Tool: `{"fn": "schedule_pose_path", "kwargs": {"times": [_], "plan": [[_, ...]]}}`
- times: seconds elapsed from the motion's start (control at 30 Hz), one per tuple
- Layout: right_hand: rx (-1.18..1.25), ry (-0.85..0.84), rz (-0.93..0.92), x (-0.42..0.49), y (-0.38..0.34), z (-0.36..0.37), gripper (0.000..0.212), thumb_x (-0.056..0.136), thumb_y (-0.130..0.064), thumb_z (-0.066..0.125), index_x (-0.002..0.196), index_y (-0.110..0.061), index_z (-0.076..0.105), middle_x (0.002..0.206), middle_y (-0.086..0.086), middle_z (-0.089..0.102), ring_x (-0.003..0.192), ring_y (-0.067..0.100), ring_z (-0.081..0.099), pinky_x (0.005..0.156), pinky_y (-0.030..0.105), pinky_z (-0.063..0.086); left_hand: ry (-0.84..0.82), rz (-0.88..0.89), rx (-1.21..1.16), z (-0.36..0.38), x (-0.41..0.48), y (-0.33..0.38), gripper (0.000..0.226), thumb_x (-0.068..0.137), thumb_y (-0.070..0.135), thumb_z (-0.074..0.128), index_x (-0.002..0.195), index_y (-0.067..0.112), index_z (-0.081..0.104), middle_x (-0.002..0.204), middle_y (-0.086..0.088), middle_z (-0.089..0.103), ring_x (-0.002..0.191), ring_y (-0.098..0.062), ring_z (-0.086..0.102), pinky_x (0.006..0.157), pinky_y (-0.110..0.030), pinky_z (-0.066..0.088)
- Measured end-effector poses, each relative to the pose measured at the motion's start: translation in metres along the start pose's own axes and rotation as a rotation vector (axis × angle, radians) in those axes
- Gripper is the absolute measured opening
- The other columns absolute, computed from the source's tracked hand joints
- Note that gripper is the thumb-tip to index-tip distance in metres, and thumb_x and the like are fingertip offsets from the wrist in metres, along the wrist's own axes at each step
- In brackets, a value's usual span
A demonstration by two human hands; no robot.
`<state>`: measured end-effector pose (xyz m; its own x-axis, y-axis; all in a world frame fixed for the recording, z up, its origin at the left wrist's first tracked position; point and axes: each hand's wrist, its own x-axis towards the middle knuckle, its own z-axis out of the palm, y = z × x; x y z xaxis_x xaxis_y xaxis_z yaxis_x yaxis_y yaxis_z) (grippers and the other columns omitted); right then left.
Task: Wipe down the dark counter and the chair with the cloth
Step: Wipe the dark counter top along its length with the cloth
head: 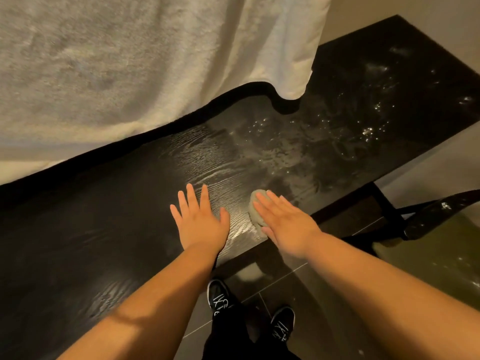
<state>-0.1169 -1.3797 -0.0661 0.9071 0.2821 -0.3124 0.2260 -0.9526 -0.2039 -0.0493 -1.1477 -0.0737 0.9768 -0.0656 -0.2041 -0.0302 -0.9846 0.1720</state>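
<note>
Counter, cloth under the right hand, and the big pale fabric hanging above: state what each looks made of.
Counter: dark wood or wood veneer, going by the open grain lines catching the light; wet streaks and droplets sit on its right part. Cloth: small grey wad, soft and fuzzy, probably microfibre or terry; mostly hidden by the right hand. Hanging fabric: thick looped pile, likely a terry towel.

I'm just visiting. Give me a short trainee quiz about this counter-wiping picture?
1. Which hand presses on the cloth?
2. True or false: the left hand rests flat on the counter, fingers spread.
3. The droplets and smears lie mostly: A) under the left forearm, B) on the counter's far right part, C) on the towel.

Key: 1. The right hand. 2. True. 3. B.
</note>
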Motion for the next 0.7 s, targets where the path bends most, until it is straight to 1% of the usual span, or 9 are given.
{"fn": "schedule_pose_path", "kwargs": {"times": [0.13,0.23,0.3,0.37,0.4,0.47,0.53,0.6,0.7], "plan": [[-0.011,0.072,0.306,-0.011,0.067,-0.006,0.068,0.104,-0.039,0.025,0.164,-0.008,0.009,0.171,0.01,0.0,0.158,0.033,0.0,0.127,0.05,0.013,0.019,-0.023,0.028,0.005,0.001,0.003,0.08,0.098,0.061,0.033,0.168,0.028,0.016,0.177,-0.008,0.002,0.162,-0.034,-0.002,0.129,-0.058,0.0],[0.033,0.188,0.461,-0.004,0.05,-0.004,0.069,0.102,-0.037,0.035,0.161,-0.007,0.015,0.169,0.015,0.01,0.156,0.039,0.008,0.126,0.053,0.017,0.027,-0.022,0.044,0.007,0.002,0.003,0.08,0.098,0.061,0.033,0.168,0.028,0.014,0.177,-0.008,0.001,0.162,-0.034,-0.003,0.129,-0.058,0.0],[0.021,0.207,0.406,0.0,0.012,0.004,0.07,0.101,-0.035,0.043,0.159,-0.007,0.016,0.167,0.018,0.014,0.154,0.042,0.013,0.125,0.054,0.021,0.03,-0.019,0.051,0.006,0.001,0.003,0.08,0.098,0.061,0.032,0.168,0.027,0.015,0.177,-0.008,0.002,0.162,-0.034,-0.002,0.129,-0.059,0.002],[-0.004,0.271,0.215,0.002,-0.033,0.019,0.072,0.098,-0.031,0.05,0.158,0.0,0.025,0.164,0.025,0.022,0.152,0.046,0.022,0.121,0.057,0.027,0.037,-0.021,0.053,0.005,0.001,0.004,0.08,0.097,0.061,0.032,0.168,0.027,0.016,0.177,-0.008,0.003,0.162,-0.034,-0.001,0.129,-0.059,0.003],[0.031,0.312,0.131,0.004,-0.052,0.026,0.069,0.098,-0.031,0.048,0.157,0.001,0.031,0.164,0.025,0.025,0.152,0.044,0.023,0.122,0.056,0.026,0.039,-0.023,0.049,0.005,0.001,0.004,0.08,0.097,0.061,0.033,0.168,0.028,0.016,0.177,-0.008,0.002,0.162,-0.033,-0.002,0.13,-0.058,0.003],[0.078,0.232,0.051,0.009,-0.075,0.031,0.069,0.101,-0.038,0.042,0.161,-0.009,0.027,0.17,0.013,0.016,0.158,0.032,0.007,0.128,0.048,0.012,0.046,-0.019,0.042,0.004,0.001,0.003,0.079,0.098,0.06,0.034,0.168,0.028,0.017,0.177,-0.007,0.002,0.162,-0.032,-0.002,0.13,-0.058,0.002],[0.058,0.157,-0.016,0.01,-0.066,0.032,0.071,0.103,-0.046,0.038,0.163,-0.014,0.02,0.172,0.005,0.008,0.159,0.025,-0.002,0.129,0.044,0.006,0.05,-0.009,0.036,0.005,0.001,0.003,0.077,0.1,0.059,0.035,0.168,0.027,0.019,0.177,-0.008,0.003,0.162,-0.032,-0.001,0.13,-0.058,0.002],[0.008,0.17,-0.05,0.005,-0.037,0.029,0.07,0.103,-0.048,0.035,0.161,-0.01,0.028,0.17,0.009,0.017,0.158,0.028,0.008,0.128,0.047,0.015,0.047,-0.013,0.033,0.005,0.0,0.003,0.075,0.101,0.058,0.035,0.167,0.027,0.019,0.177,-0.008,0.004,0.162,-0.033,0.0,0.13,-0.058,0.002],[0.001,0.189,0.105,-0.009,0.02,0.019,0.072,0.1,-0.048,0.034,0.158,-0.005,0.033,0.167,0.013,0.025,0.156,0.035,0.018,0.124,0.053,0.025,0.06,-0.005,0.041,0.004,0.0,0.002,0.075,0.101,0.059,0.032,0.167,0.027,0.019,0.176,-0.009,0.005,0.162,-0.033,0.0,0.13,-0.058,0.002]]}}
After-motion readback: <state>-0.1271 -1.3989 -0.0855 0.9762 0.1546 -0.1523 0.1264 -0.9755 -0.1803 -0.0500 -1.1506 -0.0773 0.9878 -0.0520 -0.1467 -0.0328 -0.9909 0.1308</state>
